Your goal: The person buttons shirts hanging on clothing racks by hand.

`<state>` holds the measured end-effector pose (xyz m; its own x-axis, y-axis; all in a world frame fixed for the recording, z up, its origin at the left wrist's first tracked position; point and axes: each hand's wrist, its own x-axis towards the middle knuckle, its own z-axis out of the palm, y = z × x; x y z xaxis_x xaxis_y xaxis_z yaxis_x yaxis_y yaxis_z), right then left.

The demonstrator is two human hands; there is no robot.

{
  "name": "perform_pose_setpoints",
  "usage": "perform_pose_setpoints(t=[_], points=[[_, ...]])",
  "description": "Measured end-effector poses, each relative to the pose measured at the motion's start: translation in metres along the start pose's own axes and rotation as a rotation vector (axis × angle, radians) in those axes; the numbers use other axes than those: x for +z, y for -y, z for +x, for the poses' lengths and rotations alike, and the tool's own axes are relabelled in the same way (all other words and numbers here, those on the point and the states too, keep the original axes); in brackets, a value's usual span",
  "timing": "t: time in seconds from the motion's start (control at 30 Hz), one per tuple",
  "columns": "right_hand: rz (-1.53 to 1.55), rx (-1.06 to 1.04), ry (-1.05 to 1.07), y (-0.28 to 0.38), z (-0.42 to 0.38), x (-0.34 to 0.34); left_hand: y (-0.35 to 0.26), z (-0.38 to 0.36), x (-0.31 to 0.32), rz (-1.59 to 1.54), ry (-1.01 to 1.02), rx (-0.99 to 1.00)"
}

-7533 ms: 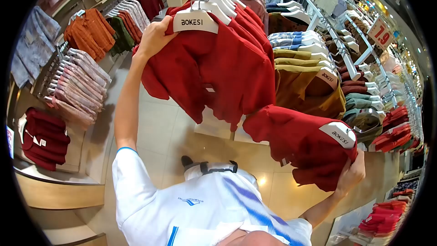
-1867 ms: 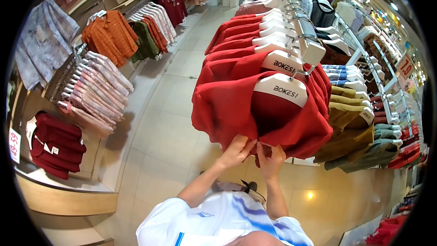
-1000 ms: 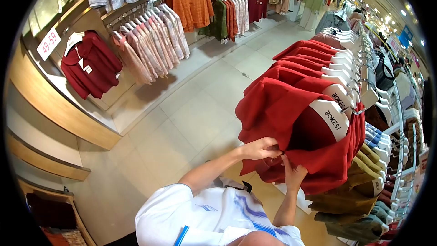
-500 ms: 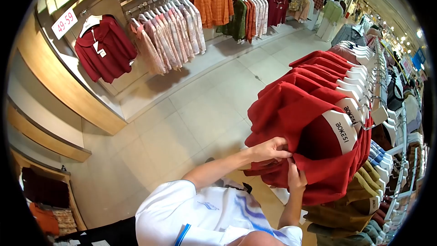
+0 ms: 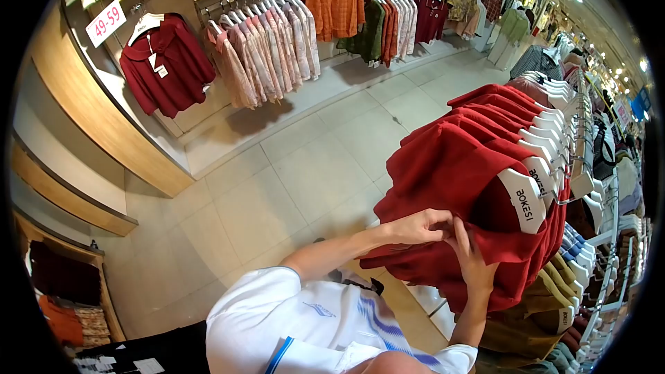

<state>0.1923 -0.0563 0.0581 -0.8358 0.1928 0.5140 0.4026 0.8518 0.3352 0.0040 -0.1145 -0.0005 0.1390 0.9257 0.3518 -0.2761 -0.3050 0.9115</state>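
A red garment (image 5: 443,173) hangs on a white hanger (image 5: 521,201) lettered BOKESI, at the front of a row of similar red garments. My left hand (image 5: 424,227) has its fingers bent and pinched on the cloth at the front of the neck opening. Right beside it, touching or nearly so, my right hand (image 5: 474,257) grips the neckline's edge, thumb and fingers together on the fabric. Part of the cloth between the fingertips is hidden.
The red garments hang from a metal rail (image 5: 580,131) on my right. Mustard garments (image 5: 533,305) hang lower, nearer me. Across the tiled floor (image 5: 256,194), a wall display holds a maroon top (image 5: 166,73), pink patterned shirts (image 5: 267,55) and an orange shirt (image 5: 332,0). Wooden shelving (image 5: 104,118) curves at left.
My right hand has moved up and right along the neckline, its fingers now higher beside the left hand. The neck opening looks narrower. My left hand has shifted slightly right.
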Motion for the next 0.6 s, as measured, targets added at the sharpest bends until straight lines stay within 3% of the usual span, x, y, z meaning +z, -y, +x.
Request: perform_pose_setpoints(t=[0.17,0.23,0.43,0.6], points=[[-0.224,0.026,-0.087,0.0,-0.011,0.013,0.004,0.0,-0.002,0.204,0.011,0.084],[-0.291,0.006,-0.081,-0.001,-0.013,0.016,0.002,0.001,0.001,0.423,-0.081,0.277],[-0.36,-0.074,-0.105,-0.001,-0.009,0.009,0.002,-0.003,0.004,0.585,-0.149,0.374],[-0.219,-0.034,-0.094,-0.002,-0.012,0.009,0.0,-0.002,0.006,0.521,-0.139,0.409]])
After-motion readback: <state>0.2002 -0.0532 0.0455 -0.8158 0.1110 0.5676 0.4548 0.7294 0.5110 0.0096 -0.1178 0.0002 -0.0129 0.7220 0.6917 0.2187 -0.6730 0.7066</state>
